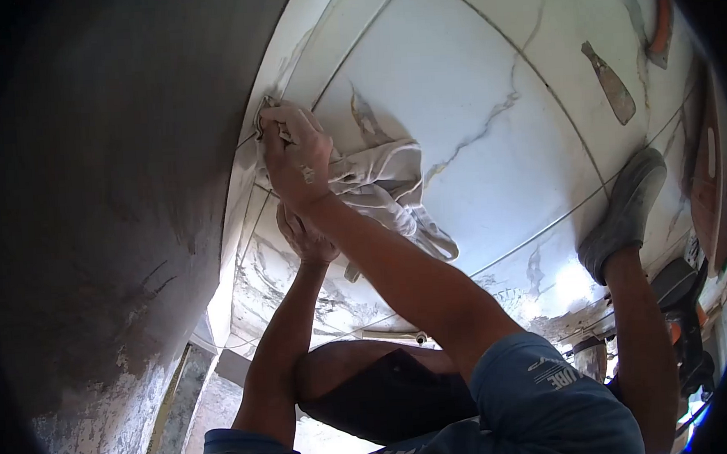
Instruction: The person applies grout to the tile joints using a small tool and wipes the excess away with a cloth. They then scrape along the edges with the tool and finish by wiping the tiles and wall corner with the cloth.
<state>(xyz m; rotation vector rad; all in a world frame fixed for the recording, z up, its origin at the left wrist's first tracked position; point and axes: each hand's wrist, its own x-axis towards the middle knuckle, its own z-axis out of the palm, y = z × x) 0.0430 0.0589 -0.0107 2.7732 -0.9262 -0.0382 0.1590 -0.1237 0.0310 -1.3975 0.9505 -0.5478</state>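
Note:
My right hand (pixel 300 155) is closed, its fingers pinched at the seam where the tiled floor (pixel 464 98) meets the dark wall (pixel 121 157). A small greyish piece (pixel 264 110) shows at its fingertips, too little of it visible to name. Pale dust or paste coats the fingers. Just below the right wrist, my left hand (pixel 305 237) is low by the floor, its fingers partly hidden. A crumpled whitish rag (pixel 394 176) lies on the tiles beside both hands, its near part covered by my right forearm.
A flat scraper blade (pixel 611 86) lies on the tiles at upper right, near an orange-handled tool (pixel 661 26). My foot in a grey shoe (pixel 626 209) stands on the floor at right. Dark equipment (pixel 687 292) sits at the far right edge.

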